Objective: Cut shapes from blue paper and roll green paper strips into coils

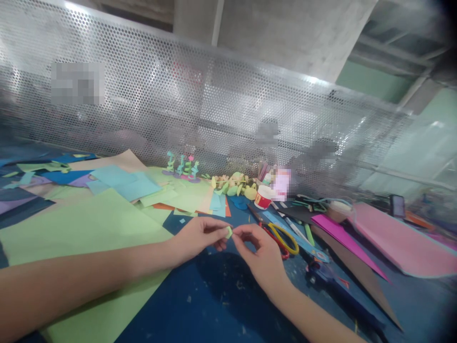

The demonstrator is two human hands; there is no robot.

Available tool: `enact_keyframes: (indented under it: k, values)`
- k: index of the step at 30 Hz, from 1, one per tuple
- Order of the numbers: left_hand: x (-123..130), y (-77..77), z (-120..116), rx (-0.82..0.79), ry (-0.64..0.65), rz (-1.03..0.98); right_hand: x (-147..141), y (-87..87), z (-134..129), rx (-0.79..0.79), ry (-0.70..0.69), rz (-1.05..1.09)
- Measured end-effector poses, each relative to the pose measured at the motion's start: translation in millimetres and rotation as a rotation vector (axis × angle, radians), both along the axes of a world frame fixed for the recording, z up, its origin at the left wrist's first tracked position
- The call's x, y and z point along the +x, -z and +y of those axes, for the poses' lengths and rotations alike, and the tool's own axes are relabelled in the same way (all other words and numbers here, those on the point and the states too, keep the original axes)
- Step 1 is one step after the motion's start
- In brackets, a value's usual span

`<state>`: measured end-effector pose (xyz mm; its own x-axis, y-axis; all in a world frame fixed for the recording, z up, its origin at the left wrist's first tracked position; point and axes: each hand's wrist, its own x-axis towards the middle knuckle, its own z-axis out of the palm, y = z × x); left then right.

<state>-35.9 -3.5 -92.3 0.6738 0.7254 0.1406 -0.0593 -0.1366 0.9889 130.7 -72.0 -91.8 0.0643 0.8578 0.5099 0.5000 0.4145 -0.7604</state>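
Note:
Between thumb and fingers, my left hand (203, 234) pinches a small piece of light green paper (229, 232), its exact shape too small to make out. My right hand (260, 252) has its thumb and forefinger pinched together at the right edge of that piece; whether anything is between those fingertips is unclear. Both hands are above the dark blue tabletop (214, 300). Just past my right hand lie scissors with yellow handles (285, 237). Large light green paper sheets (89, 228) lie under and beyond my left forearm.
Small spiral paper trees (185, 167) stand at the back, left of yellow-green paper leaves (235, 185) and a red-and-white cup (263, 197). A dark blue glue gun (342, 295) lies at the right, near pink sheets (403, 238). A perforated metal screen (143, 95) runs behind the table.

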Motion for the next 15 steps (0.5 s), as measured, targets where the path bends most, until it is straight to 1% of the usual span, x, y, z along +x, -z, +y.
enact_keyframes:
  k: [9, 15]
  values:
    - [-1.1, 0.0, -3.5, 0.058, -0.027, 0.048, -0.3, 0.5, -0.7, 0.003, 0.013, -0.044]
    - [-2.0, -3.2, -6.6, 0.112, 0.008, 0.099, -1.3, -0.2, -3.6, 0.017, 0.049, -0.130]
